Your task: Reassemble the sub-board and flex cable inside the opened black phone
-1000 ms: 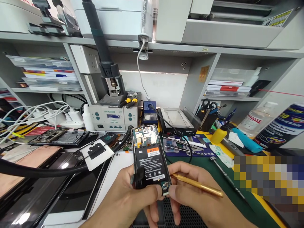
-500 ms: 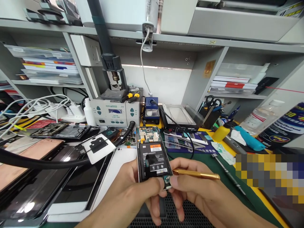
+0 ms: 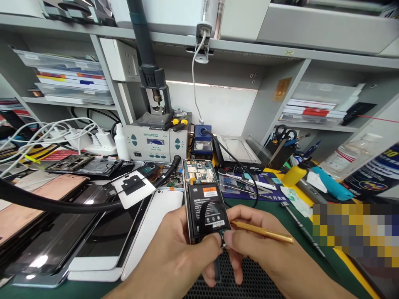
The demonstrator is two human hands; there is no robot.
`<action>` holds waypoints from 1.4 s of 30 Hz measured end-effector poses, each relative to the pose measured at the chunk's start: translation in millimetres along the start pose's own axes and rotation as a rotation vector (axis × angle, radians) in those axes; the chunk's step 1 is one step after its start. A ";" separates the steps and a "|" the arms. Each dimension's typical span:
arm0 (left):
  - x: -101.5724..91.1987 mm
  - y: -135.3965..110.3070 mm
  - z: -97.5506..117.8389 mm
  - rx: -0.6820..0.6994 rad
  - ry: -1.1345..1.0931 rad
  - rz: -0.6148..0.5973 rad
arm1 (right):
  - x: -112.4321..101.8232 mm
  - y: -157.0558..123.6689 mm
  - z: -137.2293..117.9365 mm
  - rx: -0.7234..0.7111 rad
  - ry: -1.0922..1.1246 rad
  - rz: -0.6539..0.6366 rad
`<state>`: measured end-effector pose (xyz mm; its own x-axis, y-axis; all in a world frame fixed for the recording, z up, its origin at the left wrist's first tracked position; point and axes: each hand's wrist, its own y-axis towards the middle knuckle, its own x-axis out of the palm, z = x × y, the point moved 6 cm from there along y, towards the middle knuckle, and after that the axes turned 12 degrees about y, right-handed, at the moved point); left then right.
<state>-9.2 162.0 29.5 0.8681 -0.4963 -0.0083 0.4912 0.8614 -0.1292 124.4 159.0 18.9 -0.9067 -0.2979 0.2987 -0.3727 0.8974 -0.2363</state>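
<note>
Place: a phone repair workshop bench.
In the grip: opened phone point(image 3: 205, 203), battery and circuit board bare; gold tool point(image 3: 264, 233).
Behind the grip: hot-air rework station point(image 3: 156, 143), blue soldering stand point(image 3: 202, 139).
Left of the grip: stripped phone frame point(image 3: 84, 165), loose screens point(image 3: 46, 245), charger cables point(image 3: 46, 133).
Right of the grip: tweezers point(image 3: 240, 189), scissors point(image 3: 285, 133).
Under the grip: green work mat point(image 3: 268, 211).

The phone point(image 3: 204, 199) shows a black battery with an orange label (green board above), the pen point(image 3: 262, 231) is gold, the bench mat point(image 3: 280, 224) dark green, the bottle point(image 3: 292, 175) yellow.
</note>
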 end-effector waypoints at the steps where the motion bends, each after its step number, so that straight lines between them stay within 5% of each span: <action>1: -0.1 0.3 -0.3 0.000 0.013 0.007 | 0.3 -0.1 0.2 0.002 0.002 -0.001; 42: -5.0 1.1 2.2 -0.037 -0.116 0.004 | 4.0 2.7 -1.3 0.123 0.298 0.041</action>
<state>-12.9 165.6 31.6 0.8733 -0.4756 0.1056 0.4870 0.8575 -0.1657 120.1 160.7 20.7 -0.8303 -0.1379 0.5400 -0.3748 0.8553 -0.3578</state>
